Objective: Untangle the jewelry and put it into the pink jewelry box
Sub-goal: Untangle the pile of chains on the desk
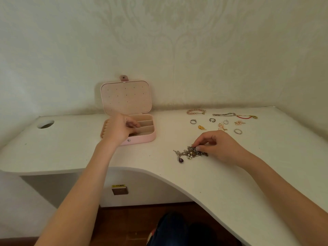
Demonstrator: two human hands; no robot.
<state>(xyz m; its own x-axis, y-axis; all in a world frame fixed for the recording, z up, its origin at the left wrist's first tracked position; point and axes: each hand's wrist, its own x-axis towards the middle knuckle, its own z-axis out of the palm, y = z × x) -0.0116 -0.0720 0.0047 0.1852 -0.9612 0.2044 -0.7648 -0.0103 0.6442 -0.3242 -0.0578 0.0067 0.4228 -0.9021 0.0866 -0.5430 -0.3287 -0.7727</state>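
Observation:
The pink jewelry box [142,139] stands open on the white desk, its lid [126,97] leaning back against the wall. My left hand [119,129] reaches into the box's front compartments with its fingers curled; whether it holds anything is hidden. To the right lies a tangled heap of chains [190,153] with small pearls and a dark purple pendant [181,159]. My right hand [216,146] rests on the heap's right side and pinches the chains between thumb and fingers.
Loose jewelry lies at the back right: a pink bead bracelet [196,111], a silver chain bracelet [224,114], a red cord bracelet [246,117], several rings [193,121] and gold pieces [202,127]. A cable hole [45,124] sits far left. The desk's front edge [159,173] curves inward.

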